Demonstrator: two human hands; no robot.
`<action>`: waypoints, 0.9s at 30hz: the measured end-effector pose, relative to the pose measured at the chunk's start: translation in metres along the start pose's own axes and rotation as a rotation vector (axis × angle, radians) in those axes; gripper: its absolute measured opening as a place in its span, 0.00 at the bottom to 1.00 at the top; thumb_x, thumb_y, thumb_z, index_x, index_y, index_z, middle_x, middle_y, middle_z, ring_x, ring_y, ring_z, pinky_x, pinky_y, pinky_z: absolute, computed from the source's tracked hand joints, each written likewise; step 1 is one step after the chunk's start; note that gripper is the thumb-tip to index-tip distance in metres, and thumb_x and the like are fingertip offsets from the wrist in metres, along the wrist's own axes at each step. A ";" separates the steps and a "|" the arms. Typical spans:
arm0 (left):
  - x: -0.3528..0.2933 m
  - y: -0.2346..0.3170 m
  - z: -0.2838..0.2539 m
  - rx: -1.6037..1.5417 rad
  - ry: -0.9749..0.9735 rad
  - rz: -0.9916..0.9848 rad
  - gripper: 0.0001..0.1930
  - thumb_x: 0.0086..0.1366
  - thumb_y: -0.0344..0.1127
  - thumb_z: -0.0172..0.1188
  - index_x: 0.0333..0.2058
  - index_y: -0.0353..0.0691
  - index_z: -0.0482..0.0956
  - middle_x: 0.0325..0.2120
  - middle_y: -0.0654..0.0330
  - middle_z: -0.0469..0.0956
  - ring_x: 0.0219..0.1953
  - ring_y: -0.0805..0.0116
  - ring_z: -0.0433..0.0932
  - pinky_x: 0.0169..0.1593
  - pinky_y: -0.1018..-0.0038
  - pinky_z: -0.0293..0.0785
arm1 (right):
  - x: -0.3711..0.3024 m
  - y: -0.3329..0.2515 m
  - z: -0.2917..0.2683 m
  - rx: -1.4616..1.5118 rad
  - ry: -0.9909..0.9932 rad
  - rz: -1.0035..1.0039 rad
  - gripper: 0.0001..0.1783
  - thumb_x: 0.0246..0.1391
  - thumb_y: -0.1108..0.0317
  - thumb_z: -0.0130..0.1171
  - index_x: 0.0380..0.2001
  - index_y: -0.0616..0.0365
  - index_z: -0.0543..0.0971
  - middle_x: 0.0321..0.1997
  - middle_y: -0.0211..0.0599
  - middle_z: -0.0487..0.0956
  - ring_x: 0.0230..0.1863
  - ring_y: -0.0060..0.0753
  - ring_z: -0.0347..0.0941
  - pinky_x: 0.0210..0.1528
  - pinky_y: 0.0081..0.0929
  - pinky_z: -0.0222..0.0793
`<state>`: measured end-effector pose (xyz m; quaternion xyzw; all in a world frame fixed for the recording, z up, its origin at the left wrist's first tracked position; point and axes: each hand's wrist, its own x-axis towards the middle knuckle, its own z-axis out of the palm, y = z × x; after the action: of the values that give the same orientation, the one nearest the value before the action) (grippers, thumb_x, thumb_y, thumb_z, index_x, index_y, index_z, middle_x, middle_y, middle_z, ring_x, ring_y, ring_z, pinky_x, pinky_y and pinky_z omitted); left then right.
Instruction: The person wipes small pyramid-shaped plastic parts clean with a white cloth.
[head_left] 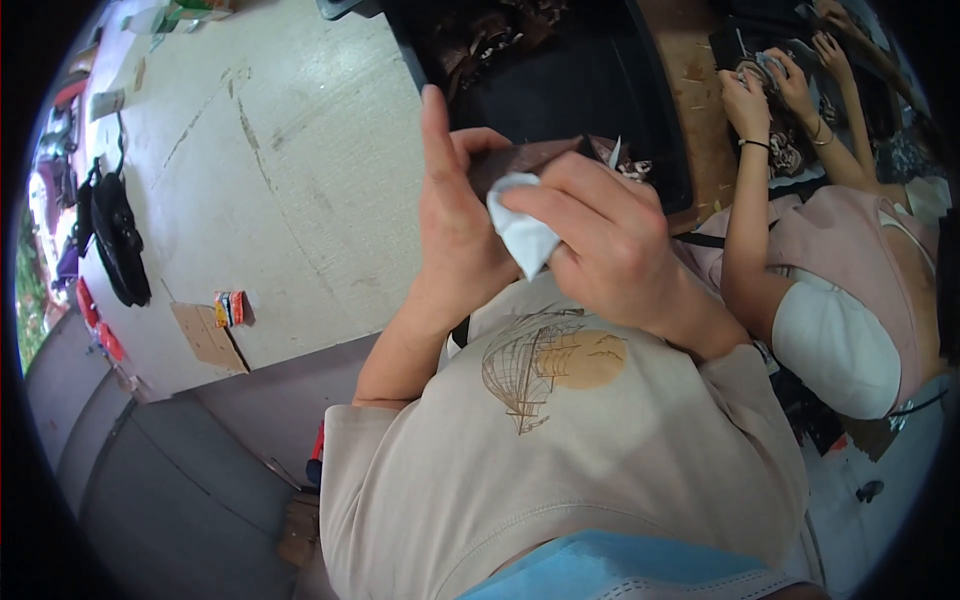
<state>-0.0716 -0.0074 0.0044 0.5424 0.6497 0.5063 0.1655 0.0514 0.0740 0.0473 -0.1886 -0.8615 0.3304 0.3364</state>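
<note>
Your right hand (pixel 610 225) has fingers clamped on a bunched white cloth (pixel 528 232), against a glossy brown piece (pixel 525 156), upper centre; left hand (pixel 452 220) at its left, one digit raised clear, others' grip cannot be told; judged risk: dragging cloth, weak left support, piece slips; black tray (pixel 590 85) beyond, top of frame.

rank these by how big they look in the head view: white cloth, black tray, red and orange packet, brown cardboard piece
1. Black tray
2. White cloth and brown cardboard piece: too close to rank; the cloth is nearer the camera
3. Red and orange packet
</note>
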 end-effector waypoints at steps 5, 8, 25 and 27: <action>-0.001 0.002 0.007 0.021 -0.004 -0.065 0.60 0.41 0.27 0.73 0.66 0.30 0.37 0.37 0.49 0.73 0.37 0.58 0.76 0.40 0.70 0.74 | 0.003 0.008 0.000 -0.032 0.039 0.060 0.17 0.32 0.84 0.61 0.31 0.59 0.79 0.27 0.34 0.72 0.27 0.35 0.75 0.26 0.26 0.72; -0.005 0.003 0.000 -0.002 0.026 -0.121 0.60 0.41 0.27 0.73 0.66 0.30 0.38 0.39 0.48 0.72 0.37 0.58 0.76 0.41 0.70 0.74 | 0.003 0.019 -0.010 -0.139 0.144 0.169 0.18 0.32 0.84 0.62 0.32 0.58 0.80 0.28 0.34 0.73 0.27 0.35 0.75 0.25 0.27 0.72; -0.008 0.002 0.005 0.067 0.023 -0.152 0.59 0.40 0.34 0.76 0.65 0.27 0.44 0.40 0.49 0.71 0.40 0.59 0.74 0.43 0.70 0.73 | 0.006 0.011 0.000 -0.170 0.108 0.193 0.18 0.30 0.84 0.62 0.31 0.59 0.79 0.30 0.34 0.76 0.30 0.35 0.77 0.29 0.29 0.74; -0.006 -0.001 0.007 0.036 0.052 -0.118 0.58 0.39 0.31 0.74 0.65 0.27 0.44 0.40 0.49 0.71 0.40 0.59 0.74 0.43 0.70 0.73 | -0.002 -0.001 0.009 -0.070 0.094 0.112 0.20 0.28 0.85 0.61 0.32 0.59 0.80 0.30 0.35 0.75 0.29 0.36 0.76 0.29 0.28 0.74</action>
<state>-0.0648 -0.0096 -0.0016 0.4929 0.6935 0.4978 0.1685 0.0468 0.0680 0.0424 -0.2635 -0.8439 0.3090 0.3505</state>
